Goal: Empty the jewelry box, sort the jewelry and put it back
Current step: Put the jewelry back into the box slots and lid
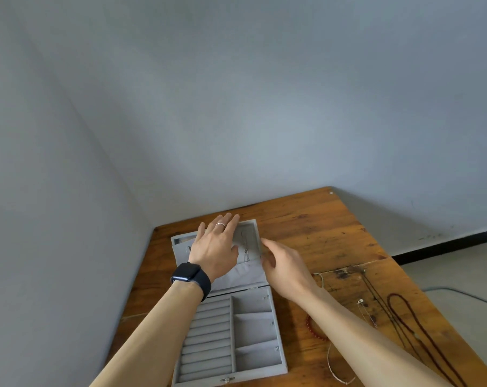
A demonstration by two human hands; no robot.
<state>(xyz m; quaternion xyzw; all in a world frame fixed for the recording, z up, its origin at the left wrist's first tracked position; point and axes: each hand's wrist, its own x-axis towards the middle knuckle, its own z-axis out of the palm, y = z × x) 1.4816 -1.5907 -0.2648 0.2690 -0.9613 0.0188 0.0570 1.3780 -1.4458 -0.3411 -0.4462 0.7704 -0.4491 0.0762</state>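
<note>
Where the view is nearest, the jewelry box point(232, 331) lies open on the counter point(306, 219), lined in soft grey felt: padded ring rolls fill its left half, and square compartments with thin dividers fill its right. Just right of it on the wood lie a fine silver chain point(334, 367) and a red bead bracelet point(316, 331). Farther right lie a long loop of dark brownish beads point(415, 325) and a thin chain with a small pale pendant point(366, 311).

Beyond the base, the lid point(250, 233) lies back flat, with a gathered fabric pocket and a slim chain point(246, 252) against its lining. The left hand point(214, 244), with a dark watch point(189, 272) and a silver ring point(220, 225), rests flat on that lining, fingers point(228, 222) straight. The right hand point(284, 263) is at the lid's right edge, fingers point(267, 243) loosely bent; whether they grasp it I cannot tell.

Orange-brown planks, scuffed and dark-stained, run to a corner of pale grey walls point(264, 107). A black skirting point(446, 244) meets a light floor point(474, 269).
</note>
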